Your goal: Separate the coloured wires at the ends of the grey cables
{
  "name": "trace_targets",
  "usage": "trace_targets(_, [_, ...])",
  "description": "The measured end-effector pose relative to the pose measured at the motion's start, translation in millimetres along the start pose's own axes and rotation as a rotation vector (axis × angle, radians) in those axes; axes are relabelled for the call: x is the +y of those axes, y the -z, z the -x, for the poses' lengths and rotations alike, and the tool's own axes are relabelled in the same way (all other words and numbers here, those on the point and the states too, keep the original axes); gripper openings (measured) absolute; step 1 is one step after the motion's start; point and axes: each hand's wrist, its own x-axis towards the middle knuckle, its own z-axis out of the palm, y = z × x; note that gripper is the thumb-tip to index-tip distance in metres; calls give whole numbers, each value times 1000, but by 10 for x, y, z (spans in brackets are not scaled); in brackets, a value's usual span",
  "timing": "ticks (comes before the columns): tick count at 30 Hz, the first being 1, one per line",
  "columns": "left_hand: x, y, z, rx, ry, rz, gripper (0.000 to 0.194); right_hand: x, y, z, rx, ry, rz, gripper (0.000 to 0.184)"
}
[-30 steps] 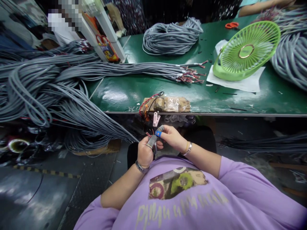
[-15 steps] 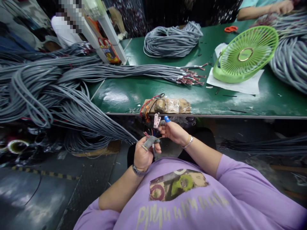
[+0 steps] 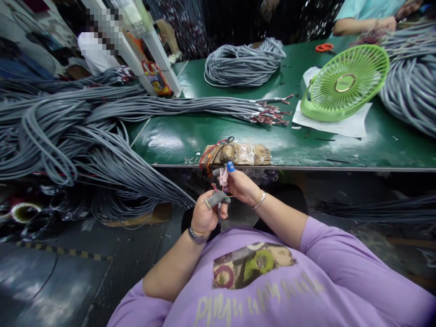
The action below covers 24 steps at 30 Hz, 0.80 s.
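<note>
My left hand [image 3: 206,212], with a grey cover on its thumb, is closed around the stripped end of a grey cable [image 3: 220,213]. Thin coloured wires [image 3: 214,187] fan out above its fingers. Just up and to the right, my right hand [image 3: 242,185] has a blue cover on its thumb. Its thumb and a grey-covered finger are on either side of a pale pink clip [image 3: 223,176], which it appears to pinch. One orange wire runs between the two hands. The clip is just in front of a wooden block [image 3: 254,154] at the table edge.
On the green table [image 3: 177,150] lie a bundle of grey cables [image 3: 190,105], a cable coil [image 3: 241,66], orange-handled scissors [image 3: 324,47] and a green fan [image 3: 345,84] on white paper. More cables [image 3: 51,118] are heaped left. A co-worker's arm [image 3: 364,26] shows at top right.
My right hand has shifted left, and its fingers have come around the pink clip, which now sits lower. The wires in my left hand are less spread.
</note>
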Motion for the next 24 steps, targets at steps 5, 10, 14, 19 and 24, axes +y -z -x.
trace_targets(5, [-39,3,-32,8,26,-12,28,-6,-60,-40,98,1,-138,51])
trace_targets(10, [-45,9,-29,12,32,-22,29,13,-46,-31,87,-25,-143,54])
trace_targets(14, [-37,1,34,29,11,-15,32,-11,5,11,22,-109,-124,60])
trace_targets(19, [-51,-47,161,80,-28,-26,31,-59,7,58,-54,-134,-70,56])
trace_targets(24, [-50,-86,162,147,-67,21,26,-22,-23,72,-20,-4,5,38])
